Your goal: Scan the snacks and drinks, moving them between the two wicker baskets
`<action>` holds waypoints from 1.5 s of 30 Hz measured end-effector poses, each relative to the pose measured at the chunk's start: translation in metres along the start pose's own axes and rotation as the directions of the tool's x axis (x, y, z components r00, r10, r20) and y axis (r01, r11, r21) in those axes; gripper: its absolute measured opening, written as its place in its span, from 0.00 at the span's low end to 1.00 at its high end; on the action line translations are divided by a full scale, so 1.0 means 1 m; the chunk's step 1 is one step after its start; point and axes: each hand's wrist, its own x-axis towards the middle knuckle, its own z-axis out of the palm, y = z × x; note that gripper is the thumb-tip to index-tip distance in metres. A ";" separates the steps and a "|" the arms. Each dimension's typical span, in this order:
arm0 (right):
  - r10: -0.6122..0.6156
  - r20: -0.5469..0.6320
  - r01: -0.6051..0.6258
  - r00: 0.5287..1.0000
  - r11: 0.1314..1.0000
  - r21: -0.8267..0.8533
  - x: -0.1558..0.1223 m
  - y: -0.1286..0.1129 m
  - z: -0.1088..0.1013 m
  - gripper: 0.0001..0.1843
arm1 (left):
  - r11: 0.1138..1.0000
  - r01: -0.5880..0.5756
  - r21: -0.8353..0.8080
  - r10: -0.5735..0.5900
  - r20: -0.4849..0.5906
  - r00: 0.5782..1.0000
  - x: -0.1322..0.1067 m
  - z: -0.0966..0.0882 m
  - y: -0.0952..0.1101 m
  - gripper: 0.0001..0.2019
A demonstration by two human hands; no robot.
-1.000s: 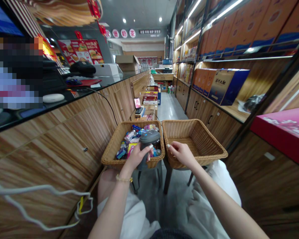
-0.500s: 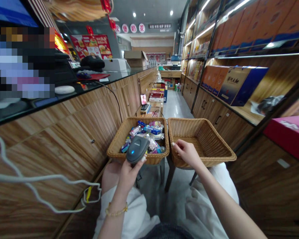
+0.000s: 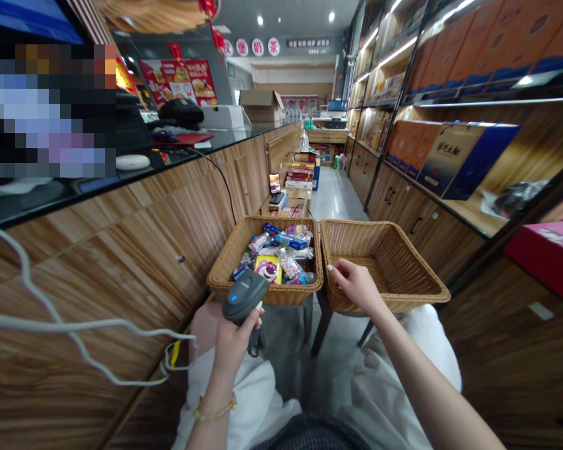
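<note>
My left hand (image 3: 232, 340) is closed round the handle of a grey barcode scanner (image 3: 244, 295) with a blue light on top, held just in front of the left wicker basket (image 3: 225, 265). That basket is full of small wrapped snacks (image 3: 281, 253), among them a yellow pack with a pink bear. My right hand (image 3: 356, 284) rests on the near rim of the right wicker basket (image 3: 426, 278), fingers curled loosely, with nothing visible in them. The right basket shows no goods inside.
A long wooden counter (image 3: 136, 231) with a dark glass top runs along the left. A white cable (image 3: 75, 328) loops across its front. Shelves with orange and blue boxes (image 3: 445, 156) line the right. The aisle floor (image 3: 333, 197) leads to stacked goods.
My left hand has drawn the scanner back from over the left basket, down toward my lap. My right hand stays on the right basket's rim.
</note>
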 end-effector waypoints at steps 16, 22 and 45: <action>-0.009 0.001 0.009 1.000 0.999 -0.051 -0.001 -0.001 0.006 0.22 | 0.986 -0.153 -0.067 0.161 0.143 0.977 0.127 -0.035 0.072 0.14; -0.024 -0.014 0.023 1.000 0.998 -0.063 -0.001 -0.002 0.011 0.22 | 0.994 -0.087 -0.070 0.101 0.240 0.965 0.144 -0.066 0.050 0.16; -0.278 0.119 0.300 0.953 0.821 -0.486 0.099 -0.041 0.060 0.21 | 0.999 0.007 0.035 -0.018 0.333 0.943 0.130 -0.087 0.022 0.17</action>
